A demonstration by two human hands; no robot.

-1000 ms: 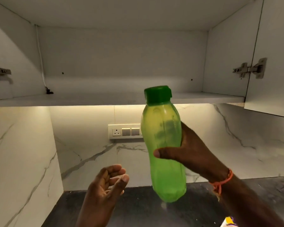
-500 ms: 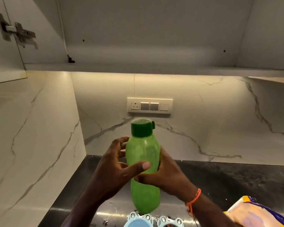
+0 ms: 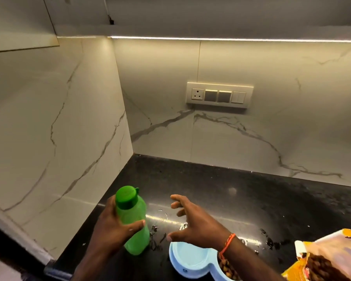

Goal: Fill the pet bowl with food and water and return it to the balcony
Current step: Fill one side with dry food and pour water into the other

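Note:
My left hand (image 3: 114, 228) grips a green water bottle (image 3: 133, 220) with a dark green cap, upright on the black counter (image 3: 231, 191). My right hand (image 3: 193, 222) hovers to the right of the bottle, fingers spread, holding nothing. Below it sits a light blue double pet bowl (image 3: 188, 260): the left cup looks pale inside, the right cup holds brown kibble (image 3: 227, 269), partly hidden by my wrist. An open pet food bag (image 3: 328, 258) lies at the lower right, with kibble showing at its mouth.
Marble walls close the corner at the left and back. A socket and switch plate (image 3: 219, 95) is on the back wall. Water drops and small spills (image 3: 158, 234) lie on the counter around the bowl. An open cabinet with a light strip hangs overhead.
The bottle came down from cabinet height to the counter. It passed from my right hand to my left, and my right hand let go. My view tilted down.

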